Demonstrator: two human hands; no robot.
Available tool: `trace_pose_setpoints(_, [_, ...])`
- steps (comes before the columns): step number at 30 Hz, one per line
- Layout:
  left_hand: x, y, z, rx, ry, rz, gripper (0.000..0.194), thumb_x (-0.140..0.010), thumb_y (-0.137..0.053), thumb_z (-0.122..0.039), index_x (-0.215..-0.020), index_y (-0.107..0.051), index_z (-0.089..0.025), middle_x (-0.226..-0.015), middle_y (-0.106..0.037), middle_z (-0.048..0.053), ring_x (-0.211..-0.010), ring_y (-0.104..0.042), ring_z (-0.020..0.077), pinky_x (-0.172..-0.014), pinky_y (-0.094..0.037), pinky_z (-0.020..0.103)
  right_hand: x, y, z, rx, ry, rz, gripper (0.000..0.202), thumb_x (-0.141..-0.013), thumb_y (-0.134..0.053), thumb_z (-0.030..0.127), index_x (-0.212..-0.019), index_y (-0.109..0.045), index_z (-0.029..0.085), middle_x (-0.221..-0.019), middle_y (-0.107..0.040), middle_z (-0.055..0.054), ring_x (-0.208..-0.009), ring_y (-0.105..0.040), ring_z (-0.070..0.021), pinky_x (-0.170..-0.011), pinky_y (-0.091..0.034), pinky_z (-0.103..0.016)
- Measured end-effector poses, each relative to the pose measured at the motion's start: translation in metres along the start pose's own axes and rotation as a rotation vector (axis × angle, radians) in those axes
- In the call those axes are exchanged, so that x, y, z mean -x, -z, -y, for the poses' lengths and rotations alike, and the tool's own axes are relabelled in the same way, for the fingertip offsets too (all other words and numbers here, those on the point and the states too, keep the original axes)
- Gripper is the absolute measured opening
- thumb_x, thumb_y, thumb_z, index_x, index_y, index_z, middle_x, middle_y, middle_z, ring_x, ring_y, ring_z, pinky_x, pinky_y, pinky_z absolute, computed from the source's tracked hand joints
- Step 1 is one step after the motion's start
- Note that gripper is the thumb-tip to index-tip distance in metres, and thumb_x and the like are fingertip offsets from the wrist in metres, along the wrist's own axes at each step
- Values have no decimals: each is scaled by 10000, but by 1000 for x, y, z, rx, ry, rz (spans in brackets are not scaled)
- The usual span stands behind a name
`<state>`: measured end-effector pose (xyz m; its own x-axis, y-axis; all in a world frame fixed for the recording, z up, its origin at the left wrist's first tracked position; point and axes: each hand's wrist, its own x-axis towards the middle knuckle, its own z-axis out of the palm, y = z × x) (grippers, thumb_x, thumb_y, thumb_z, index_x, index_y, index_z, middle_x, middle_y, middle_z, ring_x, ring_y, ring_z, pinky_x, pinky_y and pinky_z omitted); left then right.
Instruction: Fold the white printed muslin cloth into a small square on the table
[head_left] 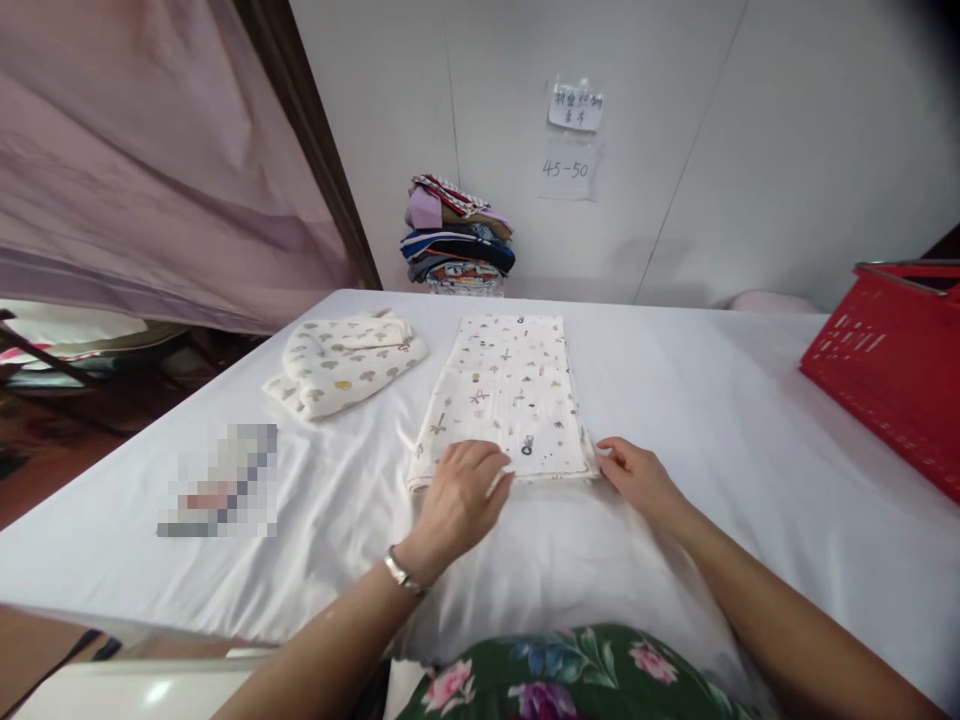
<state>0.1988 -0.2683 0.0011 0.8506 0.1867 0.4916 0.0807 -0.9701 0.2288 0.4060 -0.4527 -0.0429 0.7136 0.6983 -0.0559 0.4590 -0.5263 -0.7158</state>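
Observation:
A white cloth with small printed motifs lies folded into a flat long rectangle on the white-covered table. My left hand, with a silver bracelet at the wrist, rests on the cloth's near edge, fingers curled and pinched on it. At the near right corner, my right hand has its thumb and fingertips closed on the cloth's edge. A second white cloth with grey mushroom-like prints lies loosely bunched to the left, touched by neither hand.
A blurred-out object lies at the table's left. Beyond the far edge is a stack of folded fabrics. A red plastic basket stands at the right. Paper notes hang on the wall, and a pink curtain hangs at the left.

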Motion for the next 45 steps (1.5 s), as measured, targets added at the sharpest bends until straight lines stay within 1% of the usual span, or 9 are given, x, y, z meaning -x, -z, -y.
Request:
trace_pose_setpoints(4, [-33,-37,-29,45,-81,165,162,-873,-472,-291,-875,-596,-186,-868,-594,48,-853,-542,187,-754,-420,337,-2,-4,-4,-118,-32,97,289,-783,-484,397,-993,-546,208,-582,-590,42,-464,-519,-116,-528,-403,-246])
trace_pose_setpoints(10, [-51,-74,-43,39,89,316,234,-797,-577,-412,-818,-634,-186,-843,-594,46,-809,-556,194,-712,-428,316,-2,-6,-4,-317,-64,135,332,-764,-520,375,-1033,-488,184,-584,-556,55,-428,-503,-97,-420,-350,-209])
trace_pose_setpoints(16, [-53,-76,-44,84,212,326,221,-796,-569,-412,-770,-632,-202,-814,-603,18,-785,-562,166,-697,-424,281,1,0,4,-378,-124,206,357,-768,-529,361,-1073,-465,186,-632,-578,30,-419,-502,-93,-345,-313,-186])
trace_pose_setpoints(21, [-58,-72,-50,49,232,337,224,-838,-486,-308,-697,-611,-187,-712,-585,13,-705,-558,147,-630,-413,258,3,0,2,-427,-180,210,447,-749,-556,381,-1134,-441,184,-579,-566,42,-381,-475,-94,-341,-328,-192])
trace_pose_setpoints(27, [-52,-80,-59,-41,97,127,266,-872,-423,-337,-744,-594,-180,-783,-583,35,-748,-550,154,-649,-413,278,2,-8,-15,-490,-196,243,605,-718,-594,447,-1224,-381,193,-509,-547,51,-372,-461,-118,-352,-355,-215])
trace_pose_setpoints(31, [-42,-97,-58,-134,-34,141,260,-851,-449,-361,-728,-583,-175,-750,-571,26,-717,-546,165,-577,-392,284,-1,-11,-28,-526,-247,273,698,-682,-623,495,-1256,-359,199,-538,-565,26,-429,-513,-155,-356,-364,-233])
trace_pose_setpoints(36, [-40,-105,-55,-153,-65,43,265,-861,-431,-357,-736,-585,-180,-801,-584,35,-736,-545,167,-570,-380,296,-6,-15,-41,-561,-280,281,691,-656,-652,514,-1231,-412,217,-517,-559,3,-440,-519,-177,-384,-387,-262])
trace_pose_setpoints(41, [-39,-106,-56,-185,-121,82,235,-852,-449,-308,-727,-597,-176,-809,-603,58,-731,-543,184,-572,-369,306,-4,-14,-38,-588,-314,262,719,-602,-694,487,-1214,-434,211,-518,-553,-8,-446,-522,-191,-389,-403,-279])
trace_pose_setpoints(45, [-36,-100,-60,-156,-92,144,310,-814,-479,-444,-815,-616,-166,-847,-602,66,-806,-536,207,-647,-399,338,-3,-13,-39,-591,-318,271,707,-622,-678,506,-1227,-433,235,-548,-564,-13,-494,-534,-188,-418,-422,-276])
